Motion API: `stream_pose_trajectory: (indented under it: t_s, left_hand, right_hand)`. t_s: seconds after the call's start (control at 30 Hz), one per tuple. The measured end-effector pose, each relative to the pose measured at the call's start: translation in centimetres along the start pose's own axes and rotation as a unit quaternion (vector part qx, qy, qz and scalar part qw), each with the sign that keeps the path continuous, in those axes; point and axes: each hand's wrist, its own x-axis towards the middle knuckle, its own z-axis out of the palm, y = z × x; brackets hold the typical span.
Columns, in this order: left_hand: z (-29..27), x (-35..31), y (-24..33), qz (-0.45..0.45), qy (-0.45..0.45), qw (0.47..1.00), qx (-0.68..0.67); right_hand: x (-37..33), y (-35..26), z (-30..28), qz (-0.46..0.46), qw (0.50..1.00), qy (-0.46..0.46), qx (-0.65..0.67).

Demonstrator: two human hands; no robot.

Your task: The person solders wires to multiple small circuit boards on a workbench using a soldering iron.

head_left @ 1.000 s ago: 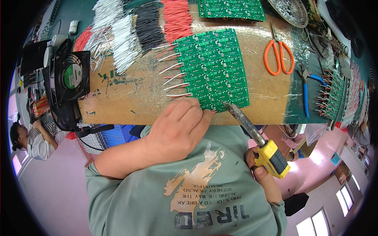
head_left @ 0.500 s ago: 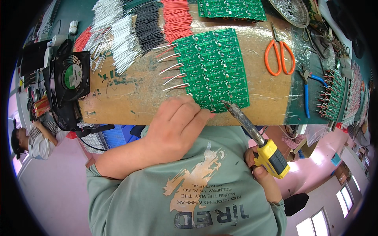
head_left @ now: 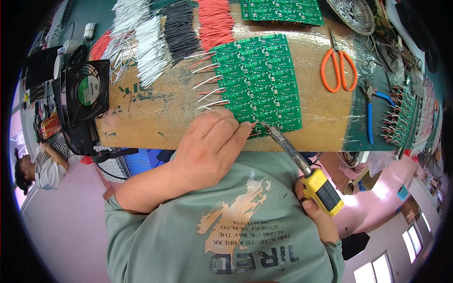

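A panel of green circuit boards point(head_left: 264, 85) lies on the bench, with short red and white wires sticking out from its left edge. At its near left corner my left hand point(head_left: 210, 144) is closed, thumb and finger pinching a thin red wire point(head_left: 255, 124) against the panel. My right hand point(head_left: 309, 205) is wrapped round the yellow handle of a soldering iron point(head_left: 324, 192), partly hidden behind it. The iron's tip meets the panel close to the red wire's end; whether they touch, I cannot tell.
Bundles of white wires point(head_left: 150, 52), black wires point(head_left: 180, 35) and red wires point(head_left: 215, 23) lie behind. A black fan point(head_left: 85, 94) stands left. Right are orange-handled scissors point(head_left: 339, 70), blue-handled pliers point(head_left: 369, 115) and wired boards point(head_left: 401, 115). More green panels point(head_left: 283, 12) sit at the back.
The soldering iron's tip has shifted slightly left, toward my left fingertips. My left hand has moved a little up along the panel, and the red wire's end now lies on the panel.
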Motion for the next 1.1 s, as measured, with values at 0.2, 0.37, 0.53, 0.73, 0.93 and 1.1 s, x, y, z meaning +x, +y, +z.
stream_pose_trajectory:
  t_s: [0.2, 0.37, 0.53, 0.73, 0.93, 1.1]
  left_hand:
    - [0.2, -0.3, -0.2, 0.000, 0.004, 1.000, -0.004]
    - [0.2, -0.2, -0.2, 0.002, 0.002, 1.000, -0.008]
    - [0.3, -0.3, -0.2, 0.001, 0.010, 1.000, -0.006]
    - [0.3, -0.3, -0.2, -0.004, 0.010, 1.000, -0.004]
    - [0.3, -0.3, -0.1, -0.004, 0.008, 1.000, 0.000]
    - [0.3, -0.3, -0.1, -0.003, 0.011, 1.000, 0.000]
  right_hand:
    - [0.4, 0.0, -0.3, -0.002, 0.998, -0.029, -0.048]
    - [0.0, 0.7, -0.7, -0.005, 0.995, -0.053, -0.089]
    - [0.1, 0.6, -0.4, -0.008, 0.997, -0.037, -0.070]
    - [0.2, -0.2, 0.2, -0.014, 0.997, 0.006, 0.075]
    - [0.3, -0.3, 0.1, -0.014, 0.997, 0.003, 0.078]
    - [0.3, -0.1, 0.2, -0.006, 0.995, 0.007, 0.100]
